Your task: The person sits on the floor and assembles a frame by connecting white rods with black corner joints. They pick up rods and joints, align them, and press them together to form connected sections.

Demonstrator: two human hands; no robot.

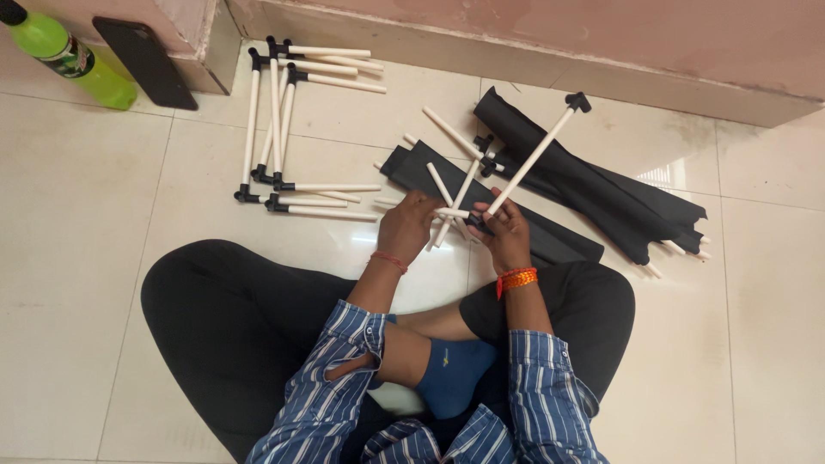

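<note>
We sit cross-legged on the tile floor (77, 283), black trousers, striped blue sleeves, one blue sock (453, 375) nearest us at 6 o'clock; just past the knees both hands meet at the centre; our left hand (406, 225), red thread at the wrist, is curled down over a short white rod (450, 212), fingers pressed on it; our right hand (505, 230), orange band at the wrist, is closed around the low end of a long white rod (534, 155) at a black joint; that rod slants up toward 1 o'clock and ends in a black connector (578, 101); loose white rods (450, 131) cross just beyond the fingers; under them lie folded black cloth panels (601, 193), spreading out to 3 o'clock; at 11 o'clock, well apart, a pile of joined rod frames (277, 129) with black corners; farthest, at 10 o'clock by the wall step, a dark phone (144, 62) and a green bottle (69, 58) on its side.
</note>
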